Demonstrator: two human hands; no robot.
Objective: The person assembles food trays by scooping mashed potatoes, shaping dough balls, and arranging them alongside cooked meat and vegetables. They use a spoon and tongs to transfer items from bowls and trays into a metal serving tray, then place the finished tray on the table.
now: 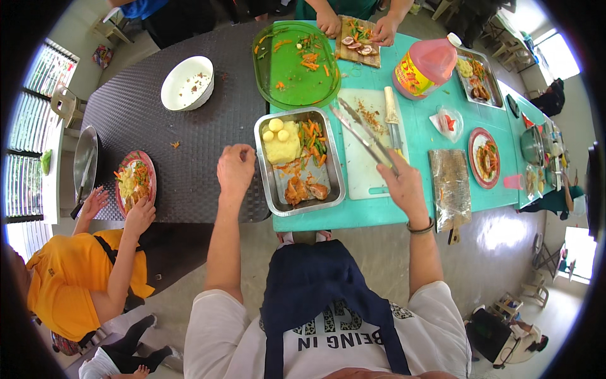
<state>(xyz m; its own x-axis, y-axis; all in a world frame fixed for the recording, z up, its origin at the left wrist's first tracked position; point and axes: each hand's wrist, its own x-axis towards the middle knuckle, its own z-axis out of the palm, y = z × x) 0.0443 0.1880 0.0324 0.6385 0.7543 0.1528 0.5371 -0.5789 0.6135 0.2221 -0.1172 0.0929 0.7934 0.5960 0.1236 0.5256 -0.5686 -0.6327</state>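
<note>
My right hand is closed around the handle end of metal tongs. The arms of the tongs stand apart and reach over the white cutting board, with nothing gripped between their tips. Just left of the board is a rectangular metal tray holding mashed potato topped with pale round balls, mixed carrot and green vegetable strips, and browned pieces of meat. My left hand hovers beside the tray's left rim, fingers curled; whatever they may hold is hidden.
Beyond the tray lies a green tray with vegetable scraps. A knife rests on the board, near a pink-red jug. A white bowl stands on the dark table. A co-worker in yellow handles a plate; another works at a wooden board.
</note>
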